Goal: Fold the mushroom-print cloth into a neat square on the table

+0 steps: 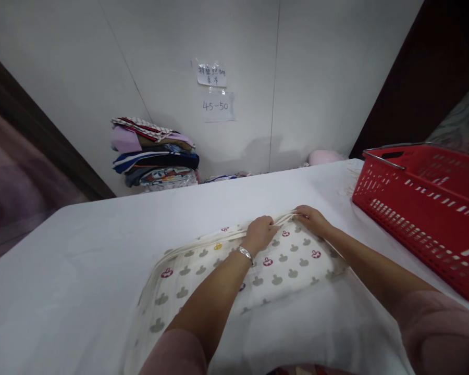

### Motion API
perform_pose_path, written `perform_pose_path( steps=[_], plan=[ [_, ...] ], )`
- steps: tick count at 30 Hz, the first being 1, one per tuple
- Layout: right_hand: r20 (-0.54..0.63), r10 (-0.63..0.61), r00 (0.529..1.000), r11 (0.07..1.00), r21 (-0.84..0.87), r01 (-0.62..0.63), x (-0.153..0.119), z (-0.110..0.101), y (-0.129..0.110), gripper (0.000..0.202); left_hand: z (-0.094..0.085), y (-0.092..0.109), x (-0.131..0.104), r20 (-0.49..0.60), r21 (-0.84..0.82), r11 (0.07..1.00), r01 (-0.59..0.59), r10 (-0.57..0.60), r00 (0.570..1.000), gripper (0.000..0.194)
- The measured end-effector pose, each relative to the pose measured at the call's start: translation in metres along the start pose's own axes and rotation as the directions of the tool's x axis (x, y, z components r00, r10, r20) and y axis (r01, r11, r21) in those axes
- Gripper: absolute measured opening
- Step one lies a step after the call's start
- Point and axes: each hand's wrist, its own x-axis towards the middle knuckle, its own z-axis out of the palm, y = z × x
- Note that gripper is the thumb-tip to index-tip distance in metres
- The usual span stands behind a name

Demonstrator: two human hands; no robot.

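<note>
A white cloth printed with grey and coloured mushroom shapes lies folded in layers on the white-covered table. My left hand, with a silver bracelet at the wrist, has its fingers closed on the cloth's far edge near the middle. At the far right corner my right hand pinches the same layered edge. The two hands are a short way apart along that edge. Part of the cloth is hidden under my left forearm.
A red plastic basket with metal handles stands at the right. Folded fabrics are piled beyond the table's far edge at the left. A pink item lies by the wall, which bears two handwritten paper notes.
</note>
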Motion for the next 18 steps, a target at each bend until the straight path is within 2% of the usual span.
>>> perform_pose_path(
  steps=[3,6,11,14,18],
  plan=[
    [-0.003,0.015,1.000,1.000,0.009,-0.015,0.000,0.001,-0.002,0.020,0.004,0.001,0.000,-0.022,0.005,1.000,-0.003,0.003,1.000,0.021],
    [-0.023,0.034,0.999,0.999,0.029,-0.033,-0.002,0.002,0.000,0.020,0.006,0.002,0.003,-0.035,-0.002,0.998,0.057,-0.057,0.998,0.016],
    [-0.078,0.083,0.993,0.990,0.118,-0.074,-0.007,0.003,0.002,0.022,0.002,0.003,0.010,0.060,-0.073,0.975,0.208,-0.204,0.977,0.032],
    [-0.106,0.155,0.982,0.977,0.161,-0.137,-0.009,0.005,0.001,0.024,-0.003,0.001,0.014,0.129,-0.034,0.975,0.221,-0.215,0.968,0.038],
    [-0.131,0.315,0.940,0.938,0.192,-0.288,-0.007,0.007,0.002,0.035,-0.005,-0.001,0.020,0.159,0.026,0.970,0.242,-0.244,0.957,0.032]
  ],
)
